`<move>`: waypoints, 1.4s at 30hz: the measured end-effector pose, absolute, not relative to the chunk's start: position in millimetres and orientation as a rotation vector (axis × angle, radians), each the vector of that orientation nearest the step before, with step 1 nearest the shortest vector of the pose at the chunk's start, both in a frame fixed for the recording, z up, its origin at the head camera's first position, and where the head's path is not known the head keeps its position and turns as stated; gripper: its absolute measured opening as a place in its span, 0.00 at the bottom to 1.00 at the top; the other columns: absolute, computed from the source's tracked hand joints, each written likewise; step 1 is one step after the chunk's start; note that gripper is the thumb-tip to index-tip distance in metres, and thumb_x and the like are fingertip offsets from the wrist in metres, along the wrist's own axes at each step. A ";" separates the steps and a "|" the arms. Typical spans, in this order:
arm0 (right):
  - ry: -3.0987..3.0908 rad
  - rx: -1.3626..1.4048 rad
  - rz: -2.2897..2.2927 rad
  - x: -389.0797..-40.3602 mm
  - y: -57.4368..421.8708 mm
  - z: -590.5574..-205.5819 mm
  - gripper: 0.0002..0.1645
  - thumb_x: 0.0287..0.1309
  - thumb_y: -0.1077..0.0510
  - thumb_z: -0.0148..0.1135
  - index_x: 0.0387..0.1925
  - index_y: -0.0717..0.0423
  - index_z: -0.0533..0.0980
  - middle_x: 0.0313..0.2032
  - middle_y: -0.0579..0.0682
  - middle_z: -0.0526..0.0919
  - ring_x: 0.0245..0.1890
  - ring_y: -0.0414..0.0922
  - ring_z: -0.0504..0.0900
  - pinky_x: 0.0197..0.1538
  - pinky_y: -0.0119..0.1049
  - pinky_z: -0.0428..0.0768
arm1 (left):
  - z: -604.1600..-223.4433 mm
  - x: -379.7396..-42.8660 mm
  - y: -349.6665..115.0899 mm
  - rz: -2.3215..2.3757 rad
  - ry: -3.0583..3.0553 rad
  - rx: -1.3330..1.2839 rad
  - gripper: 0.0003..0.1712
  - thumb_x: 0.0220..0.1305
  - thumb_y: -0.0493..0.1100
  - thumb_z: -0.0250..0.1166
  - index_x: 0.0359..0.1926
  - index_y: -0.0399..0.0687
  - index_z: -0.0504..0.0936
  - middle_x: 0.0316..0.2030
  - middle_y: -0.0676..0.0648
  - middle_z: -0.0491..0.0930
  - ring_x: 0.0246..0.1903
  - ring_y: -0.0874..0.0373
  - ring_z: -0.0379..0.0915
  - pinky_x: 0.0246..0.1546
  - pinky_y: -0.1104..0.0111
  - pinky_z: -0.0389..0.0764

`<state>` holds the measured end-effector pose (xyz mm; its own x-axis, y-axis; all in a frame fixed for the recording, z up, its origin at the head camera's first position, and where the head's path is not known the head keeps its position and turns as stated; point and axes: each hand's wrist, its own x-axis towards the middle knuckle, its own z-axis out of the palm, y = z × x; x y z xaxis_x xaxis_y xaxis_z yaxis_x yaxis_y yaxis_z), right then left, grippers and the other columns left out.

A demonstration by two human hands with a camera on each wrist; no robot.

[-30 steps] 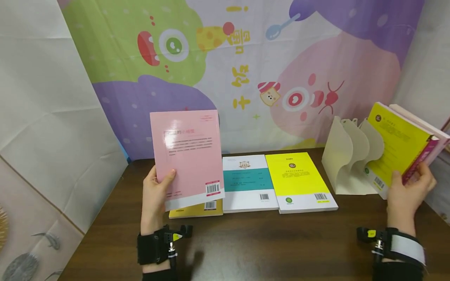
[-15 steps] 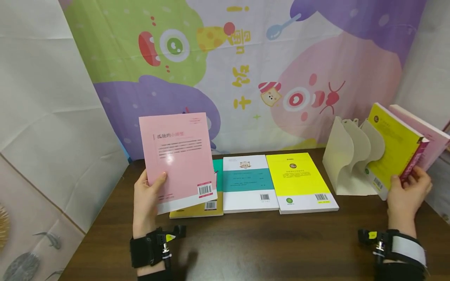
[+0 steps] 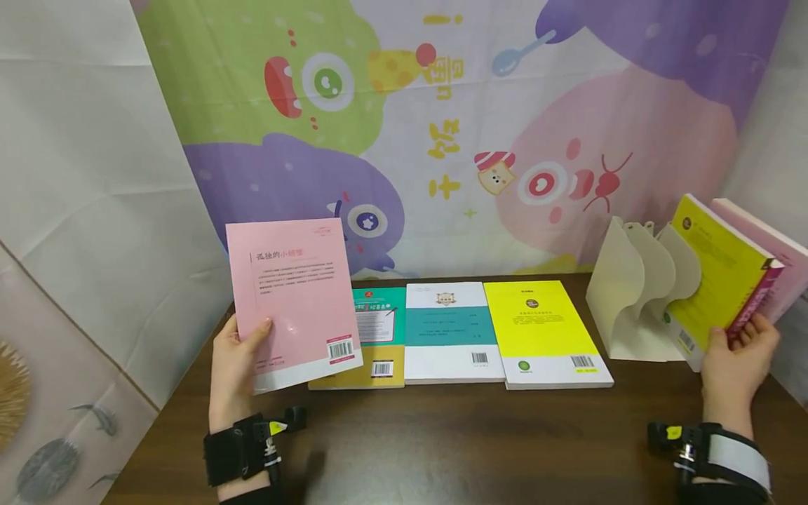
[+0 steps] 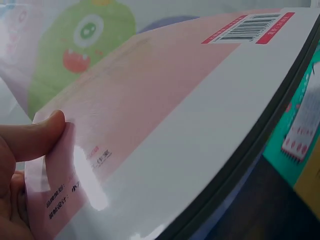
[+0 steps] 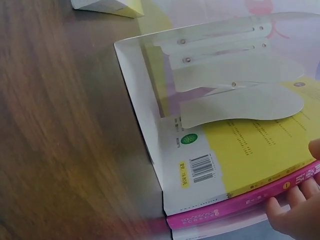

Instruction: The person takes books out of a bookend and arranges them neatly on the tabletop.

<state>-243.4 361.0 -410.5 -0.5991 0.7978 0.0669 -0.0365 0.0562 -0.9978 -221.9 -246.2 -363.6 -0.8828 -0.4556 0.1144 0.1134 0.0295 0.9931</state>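
Observation:
My left hand (image 3: 235,361) holds a pink book (image 3: 293,287) upright over the left part of the table, its thumb (image 4: 37,132) on the back cover and the other fingers behind it. At the right, my right hand (image 3: 740,361) grips a yellow-and-white book (image 3: 713,263) by its lower near edge, where a magenta spine (image 5: 240,202) shows. Thumb is on the yellow cover side, fingers along the magenta spine. That book leans in a cream bookend (image 3: 621,294) with wavy dividers. Behind it stands another pink book (image 3: 789,259).
Flat on the dark wooden table (image 3: 467,449) lie three books side by side: a green-and-gold one (image 3: 360,372), a white-and-teal one (image 3: 445,326) and a yellow one (image 3: 536,322). A cartoon-printed cloth (image 3: 442,231) hangs along the back edge.
My left hand has carried the pink book left and a little down, uncovering more of the green-and-gold book. The right hand keeps its grip at the bookend.

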 end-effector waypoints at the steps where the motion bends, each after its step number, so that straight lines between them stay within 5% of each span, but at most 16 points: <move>1: -1.709 -0.772 1.573 -242.7 360.2 -410.5 0.30 0.63 0.62 0.46 0.64 0.41 0.53 0.59 0.39 0.61 0.58 0.34 0.60 0.65 0.27 0.55 | -364.9 -222.2 -250.0 -1.906 -1.927 0.371 0.17 0.58 0.39 0.63 0.49 0.45 0.73 0.26 0.61 0.79 0.24 0.68 0.78 0.24 0.75 0.79; 11: -1.920 -0.871 0.948 -239.8 367.6 -419.9 0.30 0.59 0.47 0.53 0.61 0.55 0.63 0.58 0.56 0.61 0.60 0.49 0.62 0.62 0.39 0.64 | -373.3 -230.2 -285.7 -1.843 -2.186 0.405 0.23 0.59 0.46 0.62 0.52 0.43 0.68 0.27 0.64 0.77 0.26 0.68 0.76 0.27 0.73 0.79; 15: -1.910 -0.910 0.898 -243.0 369.8 -417.6 0.31 0.58 0.44 0.54 0.58 0.56 0.65 0.51 0.43 0.63 0.58 0.46 0.63 0.58 0.33 0.67 | -371.9 -235.6 -298.9 -1.788 -2.292 0.375 0.27 0.60 0.49 0.61 0.54 0.39 0.66 0.26 0.64 0.76 0.25 0.68 0.76 0.26 0.72 0.79; 18: -1.912 -0.918 0.889 -245.2 370.5 -414.5 0.30 0.58 0.43 0.54 0.56 0.56 0.66 0.41 0.28 0.55 0.58 0.47 0.63 0.55 0.33 0.67 | -371.5 -239.3 -308.3 -1.722 -2.387 0.351 0.29 0.61 0.50 0.59 0.57 0.37 0.64 0.25 0.64 0.76 0.24 0.66 0.77 0.25 0.70 0.79; 23: -1.914 -0.878 0.871 -245.9 373.3 -412.5 0.29 0.58 0.44 0.54 0.54 0.59 0.67 0.36 0.27 0.49 0.57 0.50 0.64 0.55 0.41 0.66 | -370.1 -244.2 -323.1 -1.525 -2.562 0.307 0.32 0.62 0.53 0.56 0.59 0.35 0.64 0.30 0.54 0.78 0.25 0.63 0.76 0.25 0.66 0.78; 29: -1.948 -0.854 0.848 -245.7 377.1 -410.1 0.28 0.60 0.46 0.53 0.54 0.62 0.67 0.36 0.48 0.62 0.56 0.54 0.65 0.55 0.45 0.66 | -364.3 -252.5 -333.6 -1.347 -2.697 0.231 0.31 0.64 0.51 0.54 0.57 0.30 0.64 0.37 0.37 0.77 0.25 0.61 0.74 0.24 0.66 0.76; 35: -1.973 -0.761 0.777 -245.2 376.9 -411.2 0.25 0.61 0.52 0.52 0.51 0.69 0.70 0.43 0.65 0.68 0.50 0.61 0.67 0.51 0.52 0.63 | -359.6 -260.9 -338.1 -1.331 -2.775 0.253 0.30 0.64 0.49 0.54 0.56 0.27 0.63 0.32 0.39 0.78 0.24 0.60 0.75 0.24 0.65 0.77; 42: -1.952 -0.672 0.728 -241.4 376.7 -412.5 0.23 0.61 0.57 0.49 0.46 0.75 0.71 0.42 0.71 0.70 0.47 0.68 0.66 0.49 0.59 0.61 | -358.7 -275.1 -338.4 -1.309 -2.857 0.233 0.32 0.64 0.49 0.55 0.56 0.25 0.62 0.33 0.38 0.78 0.24 0.59 0.76 0.24 0.64 0.78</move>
